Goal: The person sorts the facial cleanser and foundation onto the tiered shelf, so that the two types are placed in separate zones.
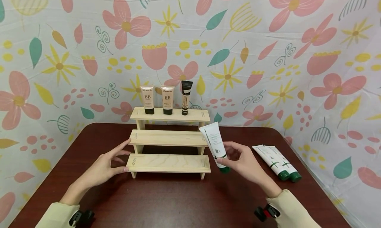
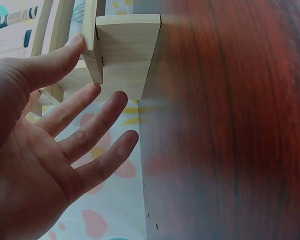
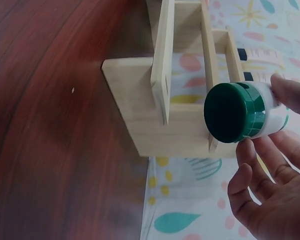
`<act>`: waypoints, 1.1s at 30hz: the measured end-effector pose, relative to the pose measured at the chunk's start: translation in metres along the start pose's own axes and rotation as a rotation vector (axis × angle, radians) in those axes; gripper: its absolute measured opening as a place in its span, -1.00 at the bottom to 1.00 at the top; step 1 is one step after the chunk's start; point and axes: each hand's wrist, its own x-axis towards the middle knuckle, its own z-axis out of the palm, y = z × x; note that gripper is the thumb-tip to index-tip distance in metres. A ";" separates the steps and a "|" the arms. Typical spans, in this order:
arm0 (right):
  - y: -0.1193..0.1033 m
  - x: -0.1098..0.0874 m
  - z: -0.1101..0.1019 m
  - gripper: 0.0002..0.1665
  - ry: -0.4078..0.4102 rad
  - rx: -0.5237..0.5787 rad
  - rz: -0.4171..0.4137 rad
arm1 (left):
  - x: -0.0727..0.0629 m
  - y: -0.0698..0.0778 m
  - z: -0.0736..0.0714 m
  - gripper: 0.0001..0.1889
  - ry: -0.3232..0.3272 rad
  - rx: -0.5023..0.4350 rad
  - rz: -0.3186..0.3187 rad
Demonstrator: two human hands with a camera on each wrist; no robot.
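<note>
A white tube with a green cap (image 1: 215,145) is pinched in my right hand (image 1: 242,162), just right of the wooden three-step shelf (image 1: 169,137). It stands cap down and leans left. The right wrist view shows the round green cap (image 3: 227,112) between thumb and fingers, close to the shelf's side. My left hand (image 1: 101,165) touches the left ends of the lower two steps with its fingertips, its fingers spread apart in the left wrist view. On the top step stand two beige BB tubes (image 1: 148,99) and a slim black-topped tube (image 1: 186,97).
Two more white tubes with green caps (image 1: 276,162) lie side by side at the right of the dark red-brown table (image 1: 166,201). Behind the table hangs a flower-patterned cloth (image 1: 238,72).
</note>
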 end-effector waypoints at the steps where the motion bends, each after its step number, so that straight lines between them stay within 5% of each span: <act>1: -0.001 0.002 0.002 -0.48 0.000 0.002 -0.007 | 0.000 0.000 0.000 0.08 0.000 0.001 0.001; 33: -0.053 0.080 0.077 -0.42 0.110 0.021 -0.191 | 0.000 0.000 -0.002 0.07 0.002 -0.002 0.005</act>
